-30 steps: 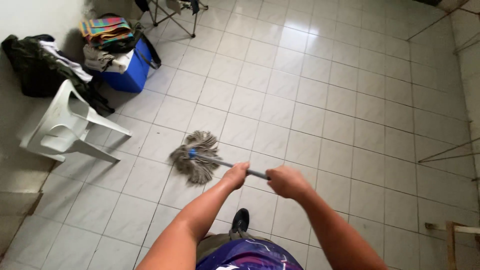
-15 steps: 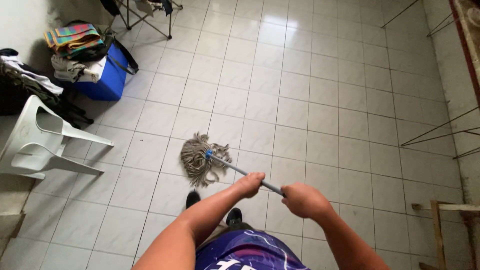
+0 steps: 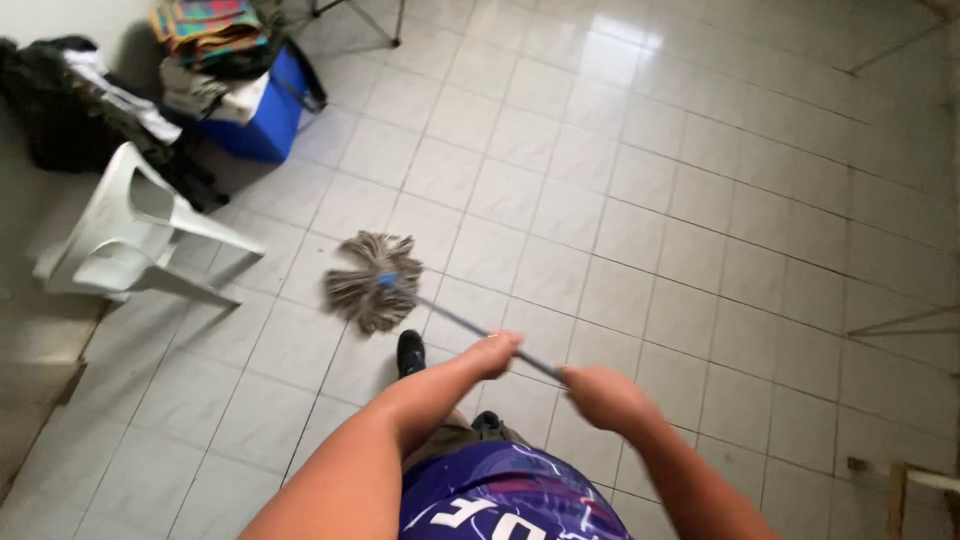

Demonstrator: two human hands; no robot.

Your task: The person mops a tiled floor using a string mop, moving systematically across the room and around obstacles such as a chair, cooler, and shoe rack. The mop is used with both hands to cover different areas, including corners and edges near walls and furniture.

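Note:
Both my hands grip the thin handle of a string mop. My left hand (image 3: 492,352) holds the shaft lower down, and my right hand (image 3: 598,392) holds it nearer my body. The grey stringy mop head (image 3: 368,282) with a blue collar lies spread flat on the white tiled floor (image 3: 640,200), ahead and to the left of me. My black shoe (image 3: 410,352) stands just behind the mop head.
A white plastic chair (image 3: 130,235) lies tipped against the left wall. Behind it sit a blue box (image 3: 262,118) piled with folded cloths and a heap of dark clothing (image 3: 70,100). A wooden frame (image 3: 915,480) shows at the lower right.
The mop head has slid a little left and nearer the chair, and my hands have shifted along with the handle. The view has tilted slightly.

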